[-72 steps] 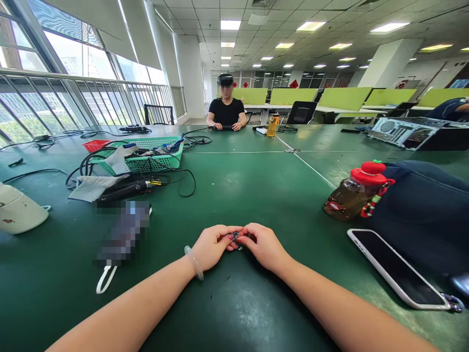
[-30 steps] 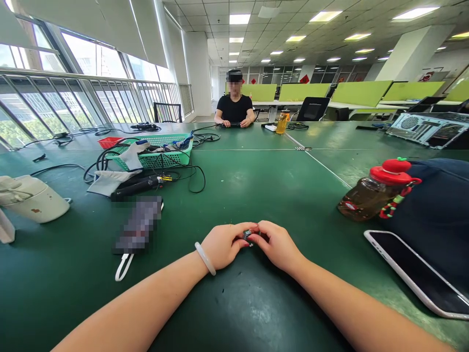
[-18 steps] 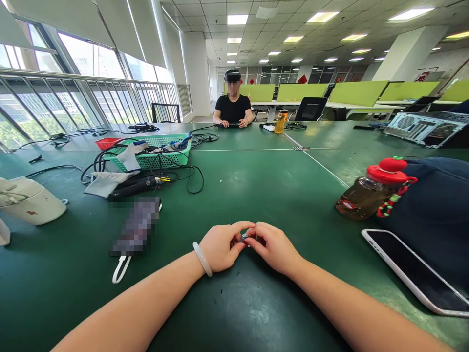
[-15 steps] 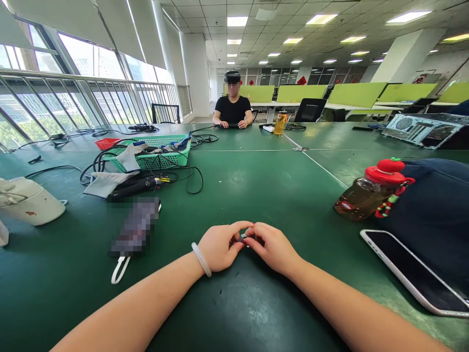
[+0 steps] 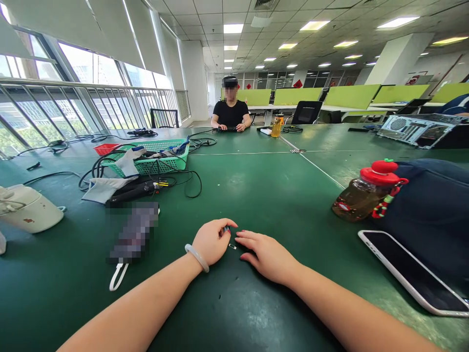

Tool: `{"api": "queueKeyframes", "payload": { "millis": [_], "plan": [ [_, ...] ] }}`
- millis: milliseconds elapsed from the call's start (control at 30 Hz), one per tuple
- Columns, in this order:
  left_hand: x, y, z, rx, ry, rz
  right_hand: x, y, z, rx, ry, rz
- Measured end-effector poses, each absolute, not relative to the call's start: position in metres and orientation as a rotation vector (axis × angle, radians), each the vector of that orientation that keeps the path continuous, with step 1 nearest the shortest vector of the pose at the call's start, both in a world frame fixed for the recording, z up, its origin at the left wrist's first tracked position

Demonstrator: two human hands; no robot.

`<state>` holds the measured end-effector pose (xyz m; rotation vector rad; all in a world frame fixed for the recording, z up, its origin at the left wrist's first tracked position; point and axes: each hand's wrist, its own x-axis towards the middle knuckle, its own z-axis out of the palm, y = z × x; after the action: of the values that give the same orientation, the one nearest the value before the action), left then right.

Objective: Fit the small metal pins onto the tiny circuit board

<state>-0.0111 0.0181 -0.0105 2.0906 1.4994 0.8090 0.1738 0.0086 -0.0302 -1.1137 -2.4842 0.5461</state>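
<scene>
My left hand [image 5: 212, 243], with a pale bangle [image 5: 197, 257] at the wrist, is closed round a small dark metallic piece [image 5: 226, 229] that shows between thumb and fingers. A small whitish piece [image 5: 232, 246] lies on the green table [image 5: 256, 195] in the gap between my hands. Just right of it, my right hand [image 5: 269, 255] rests palm down, its fingers apart and pointing left, with nothing visible in it.
On the left are a blurred phone-like object [image 5: 135, 232], a green basket [image 5: 170, 164] with gloves and cables, and a white container [image 5: 32, 208]. A red-lidded bottle [image 5: 361, 195], phone [image 5: 410, 269] and dark bag [image 5: 432, 215] stand right. A person [image 5: 230, 110] sits opposite.
My hands have parted: the left moved slightly left with the small piece, and the right let go and opened. The whitish piece on the table now shows clearly. The view has shifted slightly.
</scene>
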Motion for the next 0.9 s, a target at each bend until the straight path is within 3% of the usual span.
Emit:
{"api": "queueKeyframes", "payload": {
  "millis": [900],
  "plan": [
    [-0.0036, 0.0142, -0.0153, 1.998, 1.341, 0.729, 0.1676, 0.0025, -0.0244, -0.934, -2.545, 0.457]
  ]
}}
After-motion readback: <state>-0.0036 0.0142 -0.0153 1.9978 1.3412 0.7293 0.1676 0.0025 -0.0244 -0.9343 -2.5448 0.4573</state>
